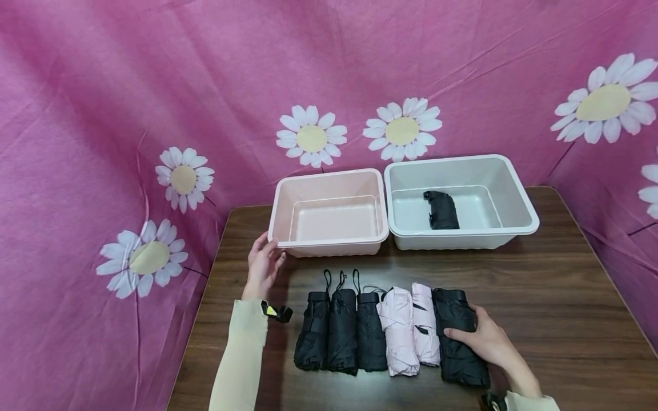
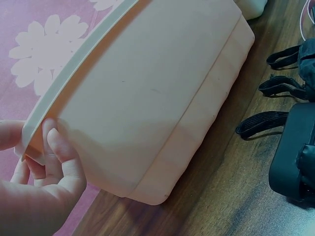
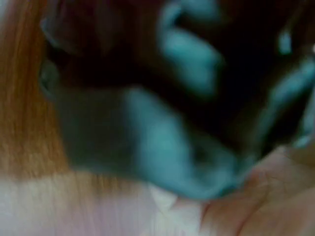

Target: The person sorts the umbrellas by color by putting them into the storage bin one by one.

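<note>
My left hand (image 1: 263, 267) pinches the front left corner of a pink plastic bin (image 1: 334, 249). Fingers hook under the rim in the left wrist view, where the bin's side wall (image 2: 147, 93) fills the middle. At the right end of a row, my right hand (image 1: 488, 340) grips a folded black umbrella (image 1: 457, 311), thumb across its top. That umbrella is a dark blur in the right wrist view. To its left lie two pale pink folded umbrellas (image 1: 398, 334), then three black folded umbrellas (image 1: 342, 334) with wrist loops pointing away from me.
A white bin (image 1: 462, 233) stands right of the pink one, with a black folded umbrella (image 1: 443, 211) inside. Both bins sit at the back of a brown wooden table (image 1: 565, 285). Behind hangs a pink cloth (image 1: 231, 85) with daisies.
</note>
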{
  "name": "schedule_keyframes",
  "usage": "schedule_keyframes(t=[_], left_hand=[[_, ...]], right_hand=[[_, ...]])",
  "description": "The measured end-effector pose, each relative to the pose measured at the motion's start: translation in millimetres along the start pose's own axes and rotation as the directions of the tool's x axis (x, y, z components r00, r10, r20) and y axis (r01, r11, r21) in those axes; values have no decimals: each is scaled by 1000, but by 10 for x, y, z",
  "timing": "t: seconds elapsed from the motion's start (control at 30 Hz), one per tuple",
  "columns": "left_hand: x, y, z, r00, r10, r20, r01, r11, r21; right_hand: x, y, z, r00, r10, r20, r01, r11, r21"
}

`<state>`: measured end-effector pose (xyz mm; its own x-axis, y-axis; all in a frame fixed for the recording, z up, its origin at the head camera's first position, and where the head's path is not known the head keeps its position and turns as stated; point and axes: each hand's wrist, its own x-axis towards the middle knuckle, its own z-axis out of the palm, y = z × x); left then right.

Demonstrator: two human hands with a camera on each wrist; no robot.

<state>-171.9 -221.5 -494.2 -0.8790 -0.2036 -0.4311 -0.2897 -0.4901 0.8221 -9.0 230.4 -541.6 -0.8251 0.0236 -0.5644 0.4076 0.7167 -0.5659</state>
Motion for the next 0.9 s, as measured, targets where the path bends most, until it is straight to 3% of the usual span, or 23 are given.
schedule_keyframes(t=[0.9], left_hand=[[-31,6,19,1000,24,-4,-24,999,-25]], right_hand=[[-28,35,23,1000,3,-29,0,993,114]])
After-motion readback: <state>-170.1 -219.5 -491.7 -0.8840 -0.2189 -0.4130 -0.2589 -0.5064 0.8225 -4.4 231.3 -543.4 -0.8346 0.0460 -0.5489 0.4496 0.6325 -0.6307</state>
